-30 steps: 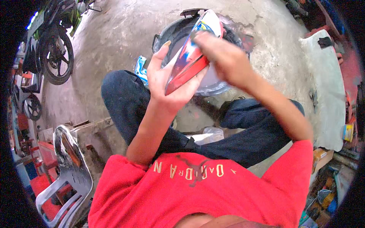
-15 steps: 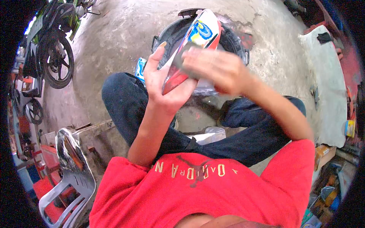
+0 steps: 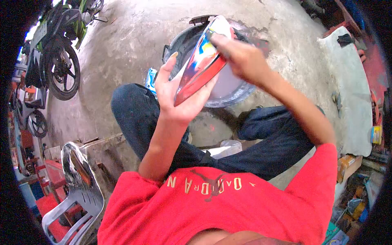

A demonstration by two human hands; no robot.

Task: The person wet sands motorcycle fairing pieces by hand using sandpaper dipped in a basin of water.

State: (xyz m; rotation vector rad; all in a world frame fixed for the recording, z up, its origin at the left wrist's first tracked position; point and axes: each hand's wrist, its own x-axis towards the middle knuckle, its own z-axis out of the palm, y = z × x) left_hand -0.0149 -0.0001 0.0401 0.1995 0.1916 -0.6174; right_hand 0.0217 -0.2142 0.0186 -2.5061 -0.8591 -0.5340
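A long, curved motorcycle body panel (image 3: 203, 61), painted red, white, blue and yellow, lies tilted across my left hand (image 3: 179, 96). The palm supports its lower end from beneath, while my left thumb stands apart from it. My right hand (image 3: 244, 59) is bent over the upper part, its fingertips pressed on the blue and yellow patch. Under those fingers a bit of dark grey sheet (image 3: 210, 35) shows, which looks like sandpaper; most of it is hidden. Below the panel stands a black tub (image 3: 222, 102) with cloudy greyish water.
A blue and white object (image 3: 151, 79) is on the floor beside my left knee. A motorcycle (image 3: 61, 61) stands at the far left, and a grey plastic chair (image 3: 83, 183) nearer. Along the right lies a large pale panel (image 3: 353, 94).
My right hand has slid up along the panel, from its middle to nearer its upper end. The panel has dropped slightly in view, still in my left hand.
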